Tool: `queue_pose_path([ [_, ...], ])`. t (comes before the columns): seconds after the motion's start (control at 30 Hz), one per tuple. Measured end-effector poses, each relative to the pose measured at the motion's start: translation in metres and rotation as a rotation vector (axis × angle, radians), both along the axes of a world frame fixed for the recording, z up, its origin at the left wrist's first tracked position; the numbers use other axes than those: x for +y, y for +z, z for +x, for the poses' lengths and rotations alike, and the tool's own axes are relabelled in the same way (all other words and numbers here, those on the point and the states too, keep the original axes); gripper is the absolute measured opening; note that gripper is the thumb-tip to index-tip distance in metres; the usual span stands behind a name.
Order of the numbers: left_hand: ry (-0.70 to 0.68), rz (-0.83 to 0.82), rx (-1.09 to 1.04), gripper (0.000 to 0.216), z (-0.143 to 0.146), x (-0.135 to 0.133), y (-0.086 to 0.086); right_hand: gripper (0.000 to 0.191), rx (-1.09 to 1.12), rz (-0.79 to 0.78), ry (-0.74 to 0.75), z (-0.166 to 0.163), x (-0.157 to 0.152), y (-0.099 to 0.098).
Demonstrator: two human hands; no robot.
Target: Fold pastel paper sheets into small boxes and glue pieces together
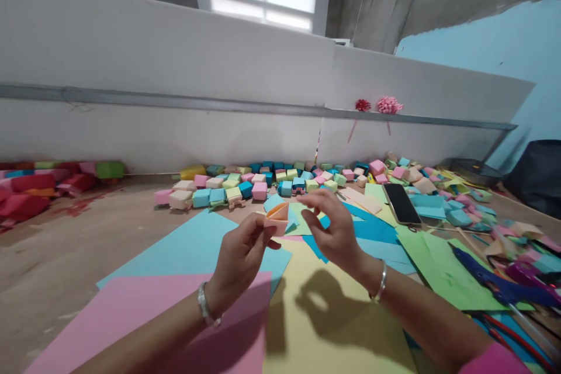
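- Our left hand (239, 257) pinches a small folded orange paper (277, 216) between thumb and fingers, and we see into its open top.
- Our right hand (333, 225) is just beside it, fingers curled, a narrow gap between thumb and fingertip.
- The folded paper is between our hands, held above the table (65, 245).
- We have a bracelet on each wrist.
- Below our left arm we see a pink sheet (153, 298), overlapping a light blue sheet (184, 251); a yellow sheet (337, 356) lies below our right hand.
- To the right we have a green sheet (432, 269), a phone (401, 203) and a blue glue gun (491, 280).
- Beyond our hands, coloured paper cubes (245, 188) line up before a white wall (197, 134).
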State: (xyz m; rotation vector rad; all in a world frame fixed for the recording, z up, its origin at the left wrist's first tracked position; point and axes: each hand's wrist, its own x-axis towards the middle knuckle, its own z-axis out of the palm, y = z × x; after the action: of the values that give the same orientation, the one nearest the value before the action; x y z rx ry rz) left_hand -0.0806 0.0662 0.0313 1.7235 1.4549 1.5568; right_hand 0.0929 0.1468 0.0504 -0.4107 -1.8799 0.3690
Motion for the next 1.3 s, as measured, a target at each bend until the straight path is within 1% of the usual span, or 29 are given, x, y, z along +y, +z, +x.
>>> queue_pose_path([
  [0.1,-0.025,0.020,0.076,0.018,0.002,0.001,0.003,0.034,-0.010,0.187,-0.019,0.012,-0.005,0.019],
  [0.17,-0.019,0.035,0.137,0.018,0.002,0.002,0.004,0.034,-0.058,0.266,-0.036,0.014,-0.008,0.024],
  [0.23,-0.003,0.035,0.181,0.018,0.003,0.002,0.004,0.030,-0.092,0.315,-0.050,0.013,-0.009,0.024],
  [0.33,0.003,0.011,0.231,0.014,0.003,0.001,0.003,0.021,-0.077,0.351,-0.045,0.010,-0.007,0.020],
  [0.43,-0.010,-0.003,0.262,0.013,0.004,0.001,0.004,0.017,-0.082,0.387,-0.052,0.009,-0.005,0.017],
  [0.5,0.015,0.000,0.280,0.015,0.004,0.002,0.005,0.015,-0.123,0.382,-0.044,0.010,-0.003,0.018],
  [0.53,0.038,0.009,0.298,0.016,0.004,0.002,0.006,0.013,-0.154,0.353,-0.020,0.011,-0.002,0.019],
  [0.63,0.116,0.058,0.391,0.018,0.001,0.003,0.007,0.011,-0.277,0.242,0.141,0.014,0.003,0.023],
  [0.7,0.154,0.085,0.467,0.019,-0.002,0.004,0.005,0.013,-0.358,0.223,0.215,0.016,0.007,0.024],
  [0.73,0.174,0.098,0.507,0.020,-0.003,0.005,0.004,0.016,-0.395,0.236,0.216,0.016,0.008,0.024],
  [0.87,0.238,0.168,0.659,0.022,-0.006,0.007,-0.002,0.022,-0.499,0.283,0.136,0.017,0.010,0.023],
  [1.0,0.269,0.222,0.767,0.023,-0.008,0.008,-0.003,0.023,-0.483,0.224,0.192,0.017,0.005,0.025],
  [1.07,0.258,0.210,0.755,0.023,-0.009,0.009,0.000,0.023,-0.452,0.185,0.218,0.017,0.003,0.027],
  [1.17,0.230,0.134,0.626,0.019,-0.010,0.010,0.004,0.019,-0.468,0.189,0.214,0.016,0.002,0.026],
  [1.3,0.181,0.002,0.451,0.016,-0.007,0.010,0.005,0.015,-0.512,0.260,0.111,0.013,0.004,0.018],
])
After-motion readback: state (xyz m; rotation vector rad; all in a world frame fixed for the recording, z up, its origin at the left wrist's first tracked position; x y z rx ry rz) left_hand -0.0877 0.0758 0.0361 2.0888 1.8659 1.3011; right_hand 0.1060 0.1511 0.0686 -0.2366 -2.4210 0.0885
